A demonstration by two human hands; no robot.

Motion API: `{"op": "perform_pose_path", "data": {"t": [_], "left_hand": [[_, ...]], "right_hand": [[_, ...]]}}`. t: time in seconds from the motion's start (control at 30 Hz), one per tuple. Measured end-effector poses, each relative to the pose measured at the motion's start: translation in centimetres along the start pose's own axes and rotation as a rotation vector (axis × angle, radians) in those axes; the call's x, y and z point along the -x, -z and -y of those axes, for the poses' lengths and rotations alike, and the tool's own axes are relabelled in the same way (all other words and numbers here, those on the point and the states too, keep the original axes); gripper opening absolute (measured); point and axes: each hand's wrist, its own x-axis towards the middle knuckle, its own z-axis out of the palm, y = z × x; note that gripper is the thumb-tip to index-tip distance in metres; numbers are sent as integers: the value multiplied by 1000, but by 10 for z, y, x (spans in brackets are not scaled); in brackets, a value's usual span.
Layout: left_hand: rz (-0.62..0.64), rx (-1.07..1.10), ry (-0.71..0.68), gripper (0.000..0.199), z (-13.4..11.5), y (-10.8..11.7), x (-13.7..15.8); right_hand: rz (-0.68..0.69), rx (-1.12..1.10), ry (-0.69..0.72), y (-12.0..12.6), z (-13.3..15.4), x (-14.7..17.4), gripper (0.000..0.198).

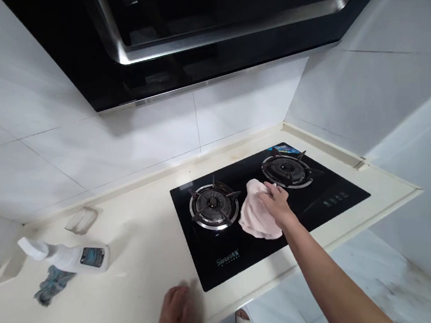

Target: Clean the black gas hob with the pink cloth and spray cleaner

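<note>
My right hand (278,203) grips a pale pink cleaning cloth (256,214), which lies bunched on the black glass gas cooktop (207,257) between the two burners. The fingers are closed on the cloth's upper right part. The left burner (213,203) is just left of the cloth, and the right burner (286,169) stands beyond my fingers. My left hand (174,310) rests on the cream countertop (146,269) by the front edge, left of the cooktop. Its fingers are curled together, with nothing visible in them.
A white spray bottle (70,258) lies on its side at the left, touching a crumpled grey-blue rag (53,283). Behind it sits a small clear tray (82,221). A black range hood (206,58) hangs low over the cooktop. A wall bounds the right side.
</note>
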Motion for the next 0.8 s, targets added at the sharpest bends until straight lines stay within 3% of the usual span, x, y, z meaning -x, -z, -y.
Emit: {"op": "perform_pose_path", "data": {"t": [0.1, 0.27, 0.4, 0.53, 0.67, 0.8], "left_hand": [[-165, -233, -37, 35, 39, 22, 16], [-168, -578, -27, 44, 64, 40, 17], [-86, -737, -77, 52, 69, 38, 17], [-51, -765, -66, 57, 68, 34, 19], [-42, -766, -53, 59, 66, 33, 19], [-28, -798, -38, 57, 63, 32, 20]], "right_hand": [[89, 383, 31, -25, -2, -28, 58], [183, 509, 151, -66, -7, -26, 51], [44, 638, 382, -81, -25, 17, 50], [-2, 667, 615, -73, -62, 88, 46], [113, 664, 728, -65, -80, 148, 41], [275, 610, 866, -83, -54, 163, 44]]}}
